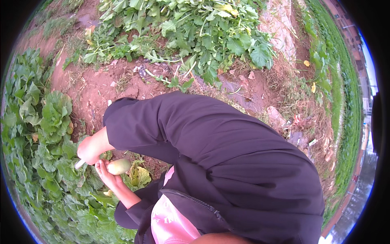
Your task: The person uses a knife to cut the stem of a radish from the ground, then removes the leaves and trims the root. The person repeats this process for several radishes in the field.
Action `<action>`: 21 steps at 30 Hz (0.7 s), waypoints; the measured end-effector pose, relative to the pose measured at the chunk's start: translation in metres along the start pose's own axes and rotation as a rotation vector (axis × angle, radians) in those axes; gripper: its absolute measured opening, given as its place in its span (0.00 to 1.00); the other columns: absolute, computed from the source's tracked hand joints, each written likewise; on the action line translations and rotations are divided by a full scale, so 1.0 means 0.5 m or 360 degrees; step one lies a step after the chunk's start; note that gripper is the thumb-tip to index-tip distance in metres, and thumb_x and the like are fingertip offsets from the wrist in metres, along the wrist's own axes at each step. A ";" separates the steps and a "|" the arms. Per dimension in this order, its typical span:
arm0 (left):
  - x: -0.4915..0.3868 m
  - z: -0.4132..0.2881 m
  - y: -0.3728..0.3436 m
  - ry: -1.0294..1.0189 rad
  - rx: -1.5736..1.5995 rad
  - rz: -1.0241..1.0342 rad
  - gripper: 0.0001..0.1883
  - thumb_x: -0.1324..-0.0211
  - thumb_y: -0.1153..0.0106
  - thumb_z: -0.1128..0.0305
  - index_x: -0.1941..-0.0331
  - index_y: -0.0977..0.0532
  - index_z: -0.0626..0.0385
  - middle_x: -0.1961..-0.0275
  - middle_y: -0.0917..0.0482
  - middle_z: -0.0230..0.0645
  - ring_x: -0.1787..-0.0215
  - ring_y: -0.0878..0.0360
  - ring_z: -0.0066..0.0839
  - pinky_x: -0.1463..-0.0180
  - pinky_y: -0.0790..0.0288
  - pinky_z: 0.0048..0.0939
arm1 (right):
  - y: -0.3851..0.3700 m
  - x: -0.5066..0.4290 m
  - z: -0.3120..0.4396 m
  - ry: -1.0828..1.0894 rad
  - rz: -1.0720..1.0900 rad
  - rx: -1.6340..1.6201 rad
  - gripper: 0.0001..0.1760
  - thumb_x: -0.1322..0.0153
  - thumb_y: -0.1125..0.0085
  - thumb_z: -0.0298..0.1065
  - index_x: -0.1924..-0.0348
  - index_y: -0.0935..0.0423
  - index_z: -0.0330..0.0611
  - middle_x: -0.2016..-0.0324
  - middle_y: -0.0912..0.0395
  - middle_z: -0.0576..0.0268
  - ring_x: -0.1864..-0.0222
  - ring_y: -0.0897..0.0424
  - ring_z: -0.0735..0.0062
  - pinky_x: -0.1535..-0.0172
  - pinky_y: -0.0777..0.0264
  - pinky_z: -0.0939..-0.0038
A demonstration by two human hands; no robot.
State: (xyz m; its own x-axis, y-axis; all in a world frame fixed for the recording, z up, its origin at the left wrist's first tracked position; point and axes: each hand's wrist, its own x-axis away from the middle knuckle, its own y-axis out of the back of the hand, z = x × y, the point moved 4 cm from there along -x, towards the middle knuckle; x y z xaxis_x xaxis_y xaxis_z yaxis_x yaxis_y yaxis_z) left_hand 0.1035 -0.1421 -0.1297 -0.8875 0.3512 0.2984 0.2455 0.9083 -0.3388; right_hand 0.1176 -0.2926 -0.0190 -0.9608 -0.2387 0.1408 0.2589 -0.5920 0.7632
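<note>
My left hand [106,175] is at the lower left, its fingers around the near end of a pale green, rounded root vegetable [119,166], which looks like a radish. Just above it and to the left, my right hand [89,150] is closed, with the pale end of a narrow object [79,164] sticking out below the fist. The rest of that object is hidden, so its kind is unclear. The two hands are close together, low over leafy plants.
Leafy green crops [54,119] fill the left side. A large heap of cut leafy tops [207,33] lies on reddish soil [97,82] at the top. A yellowing leaf [141,176] is beside the vegetable. Dry grass and plastic scraps [275,117] lie to the right.
</note>
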 end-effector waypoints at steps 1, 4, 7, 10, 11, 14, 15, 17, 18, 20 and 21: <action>-0.002 0.000 0.000 -0.0014 0.0001 0.0065 0.07 0.39 0.44 0.73 0.59 0.29 0.56 0.64 0.23 0.30 0.66 0.27 0.21 0.60 0.27 0.25 | -0.002 -0.001 -0.001 -0.0012 0.0010 -0.0015 0.13 0.43 0.44 0.35 0.68 0.17 0.40 0.71 0.18 0.54 0.67 0.19 0.55 0.64 0.26 0.60; -0.006 0.008 0.013 0.0011 -0.0016 -0.0045 0.05 0.39 0.44 0.73 0.60 0.29 0.56 0.65 0.23 0.29 0.65 0.27 0.21 0.62 0.27 0.24 | -0.004 -0.003 -0.002 0.0006 0.0008 -0.0010 0.14 0.43 0.43 0.35 0.68 0.17 0.39 0.71 0.18 0.54 0.67 0.19 0.56 0.64 0.26 0.60; -0.008 0.012 0.015 0.0035 -0.0018 -0.0077 0.06 0.38 0.44 0.73 0.58 0.28 0.56 0.64 0.23 0.30 0.65 0.26 0.20 0.62 0.27 0.24 | -0.004 -0.002 -0.002 -0.0024 0.0023 -0.0002 0.14 0.43 0.43 0.35 0.68 0.17 0.39 0.71 0.18 0.53 0.67 0.19 0.56 0.64 0.26 0.60; -0.008 0.010 0.009 0.0010 0.0029 -0.0069 0.08 0.37 0.45 0.71 0.56 0.28 0.57 0.63 0.22 0.30 0.64 0.26 0.20 0.61 0.28 0.24 | -0.004 0.001 -0.003 -0.0061 0.0050 -0.0015 0.14 0.44 0.42 0.35 0.68 0.17 0.40 0.71 0.18 0.54 0.67 0.19 0.57 0.64 0.26 0.61; -0.008 0.009 0.005 -0.0004 0.0076 -0.0039 0.09 0.37 0.45 0.71 0.55 0.28 0.57 0.63 0.22 0.30 0.64 0.26 0.20 0.61 0.28 0.24 | -0.004 0.001 -0.002 -0.0043 0.0046 -0.0005 0.14 0.44 0.42 0.35 0.68 0.17 0.40 0.71 0.18 0.54 0.67 0.19 0.57 0.65 0.26 0.61; -0.005 -0.001 -0.002 -0.0070 0.0056 -0.0053 0.09 0.36 0.49 0.72 0.53 0.29 0.58 0.64 0.23 0.31 0.66 0.27 0.19 0.62 0.29 0.22 | -0.008 -0.001 -0.004 -0.0033 0.0061 0.0017 0.13 0.44 0.41 0.34 0.68 0.16 0.41 0.71 0.18 0.55 0.67 0.19 0.58 0.65 0.26 0.61; -0.003 -0.004 -0.005 -0.0079 0.0046 -0.0059 0.09 0.36 0.48 0.72 0.53 0.29 0.58 0.64 0.23 0.31 0.66 0.27 0.19 0.62 0.29 0.22 | -0.009 -0.003 -0.004 -0.0023 0.0070 0.0021 0.13 0.44 0.41 0.34 0.68 0.16 0.41 0.71 0.18 0.55 0.67 0.19 0.58 0.65 0.26 0.61; 0.002 -0.011 -0.010 -0.0071 0.0077 -0.0075 0.10 0.36 0.48 0.72 0.52 0.29 0.58 0.64 0.24 0.31 0.66 0.27 0.19 0.62 0.28 0.22 | -0.014 -0.006 -0.004 -0.0014 0.0086 0.0047 0.13 0.45 0.41 0.34 0.68 0.16 0.41 0.71 0.18 0.55 0.67 0.19 0.58 0.65 0.26 0.61; 0.005 -0.017 -0.016 -0.0114 0.0078 -0.0040 0.10 0.36 0.48 0.72 0.52 0.29 0.58 0.64 0.24 0.31 0.67 0.27 0.19 0.62 0.28 0.22 | -0.016 -0.007 -0.004 -0.0015 0.0093 0.0073 0.13 0.45 0.41 0.33 0.68 0.16 0.41 0.71 0.18 0.55 0.67 0.19 0.58 0.65 0.26 0.62; 0.012 -0.024 -0.023 -0.0134 0.0116 -0.0050 0.11 0.37 0.48 0.73 0.51 0.30 0.58 0.65 0.24 0.30 0.67 0.28 0.19 0.63 0.28 0.22 | -0.018 -0.006 -0.003 0.0010 0.0096 0.0127 0.13 0.44 0.41 0.33 0.68 0.16 0.41 0.71 0.18 0.55 0.67 0.19 0.58 0.65 0.25 0.62; 0.015 -0.027 -0.024 -0.0133 0.0077 -0.0092 0.11 0.37 0.47 0.73 0.51 0.30 0.58 0.66 0.24 0.30 0.67 0.28 0.19 0.63 0.29 0.22 | -0.019 -0.004 -0.002 0.0036 0.0093 0.0155 0.13 0.44 0.41 0.33 0.68 0.16 0.41 0.71 0.17 0.55 0.67 0.19 0.58 0.65 0.25 0.62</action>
State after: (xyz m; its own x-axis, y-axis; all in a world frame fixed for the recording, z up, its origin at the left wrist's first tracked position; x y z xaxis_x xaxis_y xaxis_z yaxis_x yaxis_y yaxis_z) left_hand 0.0993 -0.1475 -0.1113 -0.9295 0.2764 0.2442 0.1755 0.9138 -0.3663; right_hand 0.1172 -0.2871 -0.0272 -0.9417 -0.2883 0.1733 0.3023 -0.4992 0.8120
